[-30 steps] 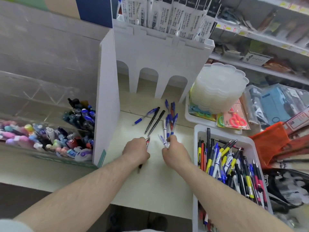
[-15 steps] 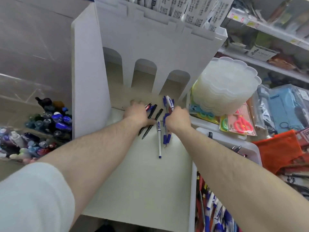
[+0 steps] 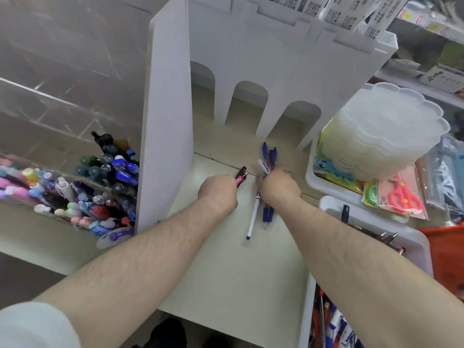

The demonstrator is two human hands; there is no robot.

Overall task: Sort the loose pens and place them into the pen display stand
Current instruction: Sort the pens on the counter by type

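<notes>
The left hand [image 3: 218, 191] grips dark and pink pens [image 3: 241, 175] at frame centre; beside it, the right hand [image 3: 278, 185] clutches blue and white pens [image 3: 266, 159] below the white display stand [image 3: 263, 69].

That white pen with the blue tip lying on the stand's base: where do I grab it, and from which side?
Grip the white pen at its bare lower barrel, pinching across it from above, probably coming from the near side. It lies flat, tip toward the viewer; its upper end runs under the right hand, and blue pens crowd its right side, so the left is freer.
</notes>
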